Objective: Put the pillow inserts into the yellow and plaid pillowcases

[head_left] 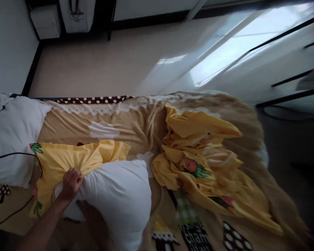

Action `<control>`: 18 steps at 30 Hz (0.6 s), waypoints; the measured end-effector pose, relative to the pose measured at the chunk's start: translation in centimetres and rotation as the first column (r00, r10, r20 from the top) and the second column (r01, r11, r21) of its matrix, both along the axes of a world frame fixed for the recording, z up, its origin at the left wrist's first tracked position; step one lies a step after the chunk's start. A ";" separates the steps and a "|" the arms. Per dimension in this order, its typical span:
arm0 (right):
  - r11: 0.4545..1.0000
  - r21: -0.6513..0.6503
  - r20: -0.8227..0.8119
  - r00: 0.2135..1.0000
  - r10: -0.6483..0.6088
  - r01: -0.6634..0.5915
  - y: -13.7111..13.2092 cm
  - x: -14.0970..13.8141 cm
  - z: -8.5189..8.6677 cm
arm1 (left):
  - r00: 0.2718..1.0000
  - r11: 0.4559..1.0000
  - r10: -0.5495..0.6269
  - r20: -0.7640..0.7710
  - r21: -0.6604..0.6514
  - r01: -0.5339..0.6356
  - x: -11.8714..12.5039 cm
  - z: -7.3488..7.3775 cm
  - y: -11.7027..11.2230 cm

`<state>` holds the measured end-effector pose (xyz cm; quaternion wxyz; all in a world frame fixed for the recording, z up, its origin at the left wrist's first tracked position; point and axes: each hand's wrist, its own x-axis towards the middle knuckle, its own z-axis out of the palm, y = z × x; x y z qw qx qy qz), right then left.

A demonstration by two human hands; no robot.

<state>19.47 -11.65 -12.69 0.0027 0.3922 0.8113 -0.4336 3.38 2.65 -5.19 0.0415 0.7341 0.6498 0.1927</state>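
Observation:
A white pillow (pixel 120 198) lies in front of me, its left end against a yellow pillowcase (pixel 60 157) with pineapple-like prints at its corners. My left hand (pixel 72 181) is closed, its fingers wrapped round bunched yellow cloth at the pillow's upper left edge. The cloth creases towards that fist. Below it, my right hand (pixel 86 209) reaches in at the pillow's left side, in shadow. Its fingers are too dark and covered to make out. How far the pillow sits inside the case cannot be seen.
A crumpled yellow printed cloth (pixel 199 164) lies on the right of the tan patterned bed blanket (pixel 131 122). Another white pillow (pixel 13 139) is at the left. A black cable (pixel 15 153) crosses there. Beyond the bed are a pale floor (pixel 107 66) and a white bag (pixel 77 17).

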 end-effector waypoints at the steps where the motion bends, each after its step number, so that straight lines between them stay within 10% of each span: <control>1: 1.000 -0.019 0.006 1.000 -0.004 0.004 2.0 -0.3 0.0 | 0.999 1.000 -0.028 -0.015 0.006 0.029 -0.3 0.7 -0.1; 13: 0.984 0.181 -0.218 0.975 0.047 -0.007 15.1 -0.6 6.2 | 0.981 0.992 -0.091 -0.171 -0.106 0.074 -2.0 1.9 -11.6; 18: 0.990 0.130 -0.164 0.984 0.075 -0.053 17.7 -2.2 6.5 | 0.939 0.970 -0.151 -0.309 -0.229 0.080 -3.7 2.7 -12.2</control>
